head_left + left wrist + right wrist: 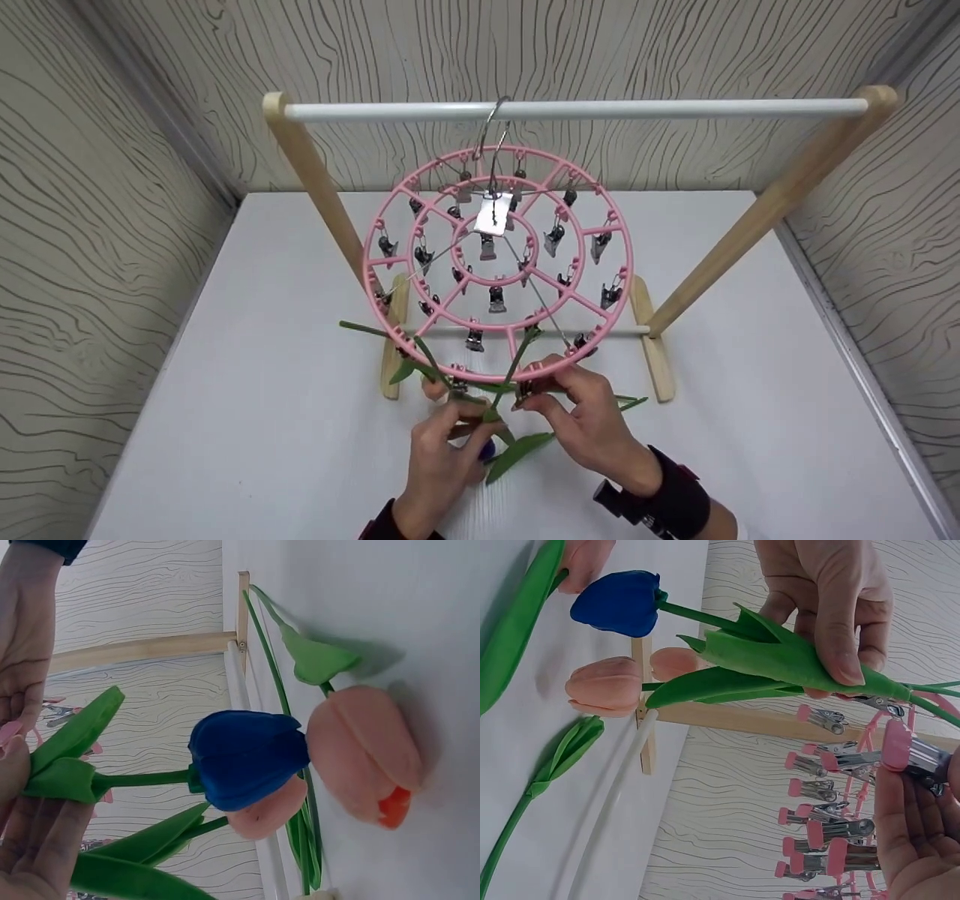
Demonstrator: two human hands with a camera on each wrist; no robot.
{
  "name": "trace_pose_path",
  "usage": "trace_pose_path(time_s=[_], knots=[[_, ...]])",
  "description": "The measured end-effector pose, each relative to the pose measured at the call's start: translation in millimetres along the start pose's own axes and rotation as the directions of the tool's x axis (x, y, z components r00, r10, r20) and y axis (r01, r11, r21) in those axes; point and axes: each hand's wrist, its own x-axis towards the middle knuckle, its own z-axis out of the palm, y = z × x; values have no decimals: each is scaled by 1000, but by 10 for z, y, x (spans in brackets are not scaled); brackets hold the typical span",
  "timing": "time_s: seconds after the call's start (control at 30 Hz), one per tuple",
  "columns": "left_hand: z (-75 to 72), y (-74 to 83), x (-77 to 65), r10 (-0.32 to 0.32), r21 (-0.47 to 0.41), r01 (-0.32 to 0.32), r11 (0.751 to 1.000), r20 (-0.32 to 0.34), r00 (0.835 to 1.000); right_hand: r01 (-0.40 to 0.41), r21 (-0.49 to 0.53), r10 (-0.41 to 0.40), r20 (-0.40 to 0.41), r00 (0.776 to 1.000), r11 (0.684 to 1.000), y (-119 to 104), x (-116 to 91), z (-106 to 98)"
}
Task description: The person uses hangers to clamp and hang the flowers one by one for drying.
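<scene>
In my left hand (442, 446), fingers and thumb pinch the green leaves and stem of an artificial blue tulip (244, 757). Its bloom points down toward the table. My right hand (589, 416) grips a metal clip with pink tips (922, 754) at the near edge of a round pink hanger (628, 270). In the right wrist view, the tulip's stem end passes close to this clip; whether they touch, I cannot tell. Also head-down, a pink tulip (607, 686) appears beside the blue one, its stem end hidden.
A wooden rack (720, 240) with a white top bar (675, 109) carries the hanger by a metal hook. Several other clips (555, 236) dangle from its rings. Another pink tulip (367, 750) lies on the white table (247, 420). Patterned panels stand around the table.
</scene>
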Motion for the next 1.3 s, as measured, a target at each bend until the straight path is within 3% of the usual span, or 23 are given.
trace_pose_path(time_s=[0.27, 0.5, 0.8, 1.17, 1.3], knots=[[38, -14, -13, -22, -6, 22, 1000, 4, 1000, 54, -55, -57, -40, 998, 997, 6, -13, 72], [78, -29, -18, -16, -35, 16, 999, -2, 1000, 36, -73, -42, -83, 996, 997, 14, -35, 92], [129, 2, -6, -47, -102, 49, 994, 18, 999, 140, -88, -151, -143, 978, 986, 40, 6, 147], [179, -32, 15, 28, -95, -31, 995, -39, 999, 172, -135, -192, -148, 970, 976, 33, -7, 191], [166, -42, 12, 19, -77, -21, 997, -35, 999, 148, -124, -164, -128, 978, 981, 17, -22, 185]])
